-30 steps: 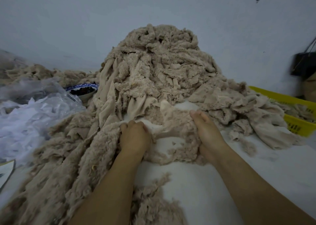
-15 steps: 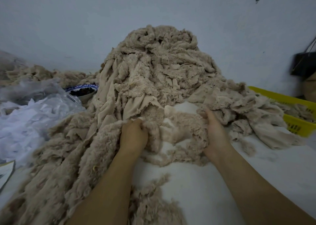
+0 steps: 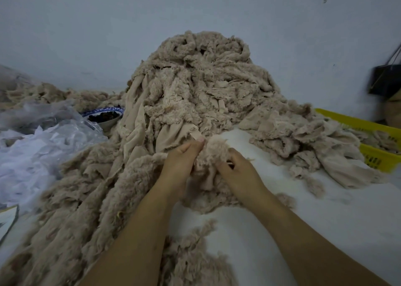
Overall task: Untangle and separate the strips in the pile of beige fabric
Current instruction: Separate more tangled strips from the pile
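Beige fabric pile (image 3: 201,94) rose just behind the grip, spilling to both sides of it, yellow basket (image 3: 355,122) well right, fuzzy strip (image 3: 214,153) bunched between both hands, left hand (image 3: 179,166) pinched its upper edge, right hand (image 3: 240,172) curled round its right side

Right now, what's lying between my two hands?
In the head view, a bunched fuzzy beige strip fills the gap, gripped by the left hand and the right hand.
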`<state>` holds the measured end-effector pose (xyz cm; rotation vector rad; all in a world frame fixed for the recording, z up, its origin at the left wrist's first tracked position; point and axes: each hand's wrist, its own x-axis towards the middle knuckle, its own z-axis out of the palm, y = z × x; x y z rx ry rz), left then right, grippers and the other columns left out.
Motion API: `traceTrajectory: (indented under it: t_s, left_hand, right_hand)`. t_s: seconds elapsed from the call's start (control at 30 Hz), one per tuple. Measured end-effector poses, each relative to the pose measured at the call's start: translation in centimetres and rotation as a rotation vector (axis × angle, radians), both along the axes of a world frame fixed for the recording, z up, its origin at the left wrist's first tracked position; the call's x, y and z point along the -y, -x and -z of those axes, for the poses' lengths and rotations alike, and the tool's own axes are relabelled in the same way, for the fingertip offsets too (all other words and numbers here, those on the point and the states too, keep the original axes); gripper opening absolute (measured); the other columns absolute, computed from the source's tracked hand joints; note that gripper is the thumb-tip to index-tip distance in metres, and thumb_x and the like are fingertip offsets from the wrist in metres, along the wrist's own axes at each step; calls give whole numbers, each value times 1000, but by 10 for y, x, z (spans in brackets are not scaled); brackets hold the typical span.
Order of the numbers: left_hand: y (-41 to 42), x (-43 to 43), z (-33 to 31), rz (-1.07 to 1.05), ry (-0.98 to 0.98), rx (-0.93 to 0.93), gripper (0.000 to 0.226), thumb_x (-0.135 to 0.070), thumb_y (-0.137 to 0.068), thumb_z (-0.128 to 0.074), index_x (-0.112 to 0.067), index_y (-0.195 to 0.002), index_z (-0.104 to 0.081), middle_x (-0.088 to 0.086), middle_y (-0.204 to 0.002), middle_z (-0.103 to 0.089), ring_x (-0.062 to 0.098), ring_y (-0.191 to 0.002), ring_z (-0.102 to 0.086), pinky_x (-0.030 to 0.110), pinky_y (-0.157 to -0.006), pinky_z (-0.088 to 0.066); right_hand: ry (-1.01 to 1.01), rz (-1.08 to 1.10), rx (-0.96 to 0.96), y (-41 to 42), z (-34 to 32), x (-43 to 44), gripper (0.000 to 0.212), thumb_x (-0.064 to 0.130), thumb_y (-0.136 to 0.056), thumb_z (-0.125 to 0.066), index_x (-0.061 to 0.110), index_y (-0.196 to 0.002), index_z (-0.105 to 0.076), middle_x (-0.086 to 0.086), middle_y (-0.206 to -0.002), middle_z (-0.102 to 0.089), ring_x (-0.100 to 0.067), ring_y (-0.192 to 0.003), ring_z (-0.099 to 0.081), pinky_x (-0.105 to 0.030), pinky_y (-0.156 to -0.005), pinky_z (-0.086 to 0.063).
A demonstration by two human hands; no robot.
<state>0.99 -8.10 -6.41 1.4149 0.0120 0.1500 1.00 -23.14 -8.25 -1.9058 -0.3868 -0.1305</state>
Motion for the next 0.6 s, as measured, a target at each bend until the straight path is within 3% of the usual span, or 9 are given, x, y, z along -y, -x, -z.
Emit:
traceTrajectory:
  t_s: [0.1,0.2,0.27,0.37,0.47,0.53,0.6]
  left_hand:
    - [-2,-1,5,-34,-33,-35,40,-42,-92,-65,-3,-85,-70,11,-84,-68,21,-78,-63,34,-77,-52]
    - [-6,0,9,-136,-277,-5,30,-40,-95,-60,-21,-73,-62,-8,-75,-64,9,-70,-58,24,-69,-45]
    - [-4,1,8,-191,-496,162,16,-28,-99,-55,-39,-88,-61,-19,-97,-59,-5,-78,-57,12,-69,-43]
    - [-2,1,9,-81,-731,487,45,-8,-91,-48,-38,-124,-56,-13,-132,-42,-10,-114,-44,2,-86,-38]
    - [-1,9,16,104,-965,500,60,-20,-87,-55,-29,-145,-42,-19,-148,-28,2,-139,-26,19,-110,-31]
    - [2,13,19,149,-894,433,46,-29,-90,-63,-33,-134,-51,-12,-139,-47,7,-129,-42,28,-104,-42]
    - [4,12,16,57,-599,314,16,-27,-93,-63,-39,-103,-65,-17,-104,-69,7,-103,-64,23,-82,-52]
  right_hand:
    - [-255,52,-132,-4,-4,4,34,39,-101,-49,15,-86,-68,-5,-88,-74,-13,-86,-70,-34,-85,-57]
    - [-458,42,-281,-7,-3,7,36,38,-101,-51,13,-89,-73,-10,-93,-76,-28,-92,-73,-48,-89,-57]
    - [-566,32,-354,-9,-5,8,36,40,-101,-53,14,-93,-76,-13,-98,-76,-30,-95,-73,-46,-87,-57]
    - [-689,55,-416,-13,-9,14,36,42,-100,-53,15,-109,-74,-13,-106,-75,-31,-100,-72,-50,-95,-53]
    - [-715,37,-396,-14,-8,17,37,43,-99,-54,13,-104,-76,-15,-104,-75,-31,-98,-72,-46,-91,-55]
    - [-674,10,-343,-12,-7,14,38,44,-99,-53,18,-92,-80,-10,-89,-77,-22,-83,-72,-33,-75,-57]
    - [-633,-33,-300,-11,-6,10,43,44,-102,-46,21,-90,-81,-2,-87,-77,-11,-79,-72,-22,-66,-56]
